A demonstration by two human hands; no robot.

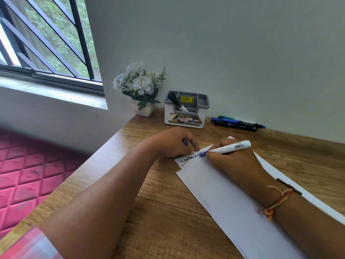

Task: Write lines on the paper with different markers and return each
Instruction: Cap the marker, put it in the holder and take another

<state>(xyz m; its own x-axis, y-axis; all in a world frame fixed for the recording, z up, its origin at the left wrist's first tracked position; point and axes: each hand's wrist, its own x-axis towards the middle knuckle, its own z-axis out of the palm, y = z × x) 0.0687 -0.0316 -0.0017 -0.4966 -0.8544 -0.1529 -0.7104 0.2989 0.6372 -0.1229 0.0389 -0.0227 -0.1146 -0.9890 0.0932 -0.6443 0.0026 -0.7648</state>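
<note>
White paper (224, 193) lies on the wooden desk (158, 199), with black and blue writing near its far corner. My right hand (237, 161) grips a white-barrelled marker (231, 147) whose tip touches the blue writing. My left hand (173, 144) rests on the paper's far corner, fingers curled around a small blue piece, seemingly a cap. A grey and white marker holder (186, 111) stands at the back with one black marker (177, 102) in it. Three markers, blue (237, 122), green (226, 117) and black (235, 126), lie to its right.
A white pot of white flowers (140, 88) stands in the desk's back left corner beside the holder. The wall runs close behind. A barred window (46, 38) is at the upper left. A pink quilted mattress (28, 176) lies below the desk's left edge.
</note>
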